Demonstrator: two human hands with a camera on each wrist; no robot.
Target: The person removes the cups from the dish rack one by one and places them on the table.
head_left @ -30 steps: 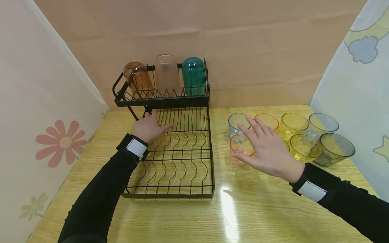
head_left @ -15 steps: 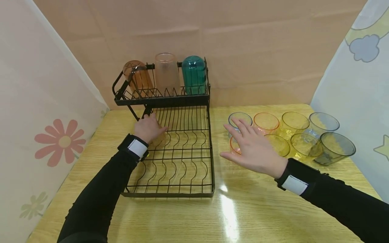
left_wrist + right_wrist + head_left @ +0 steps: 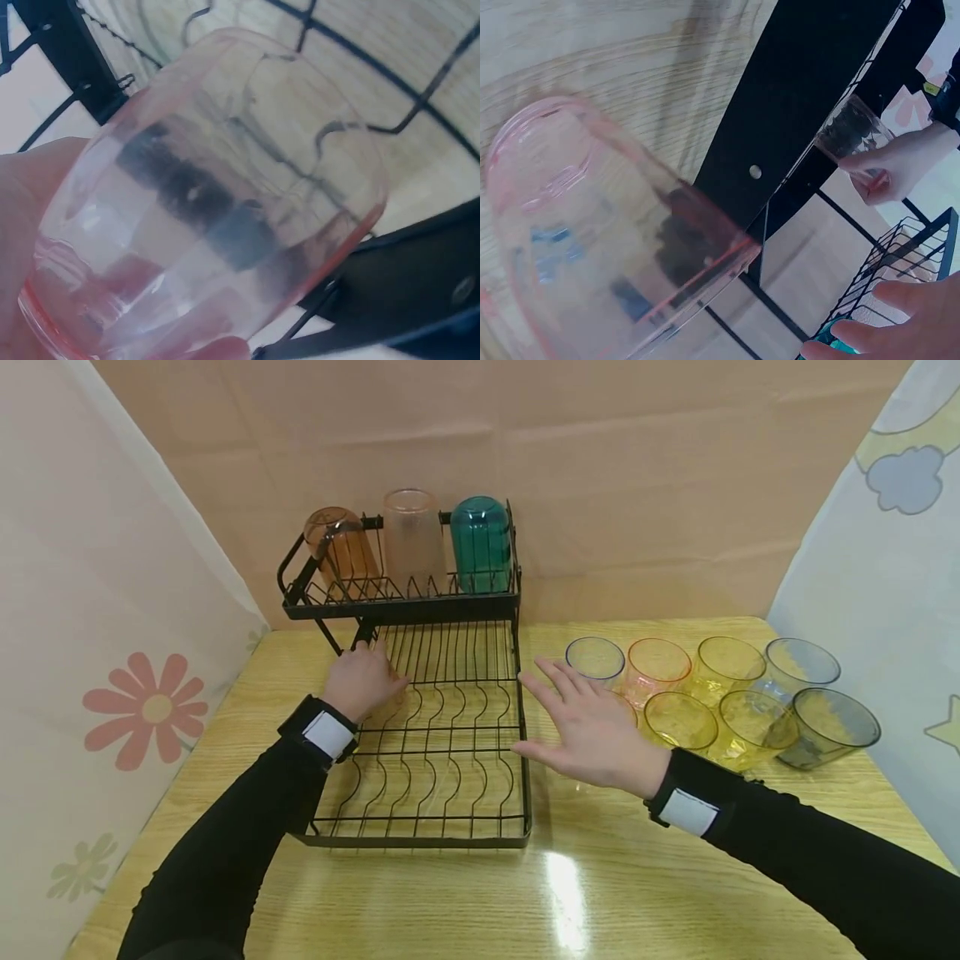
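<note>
My left hand (image 3: pixel 362 682) reaches into the left side of the black dish rack's lower tier (image 3: pixel 416 842), under the upper shelf. It grips a clear pink-tinted glass (image 3: pixel 225 187), which the left wrist view shows close up against the wires. In the head view the hand covers most of that glass. My right hand (image 3: pixel 596 731), fingers straight and spread, hovers between the rack's right edge and the glasses on the table. Partly hidden behind it is another pink glass with a red rim (image 3: pixel 615 225), large in the right wrist view, apart from the visible fingers (image 3: pixel 900 326).
Upside down on the upper shelf (image 3: pixel 405 610) are a brown glass (image 3: pixel 348 556), a pale pink glass (image 3: pixel 412 539) and a teal glass (image 3: pixel 480 543). Several tinted glasses, among them a yellow one (image 3: pixel 681 722) and a grey one (image 3: pixel 832 727), stand rim up at the right.
My right hand has moved left, away from over the glasses toward the rack, fingers still spread. The left hand stays at the same spot in the rack, its thumb drawn in slightly.
</note>
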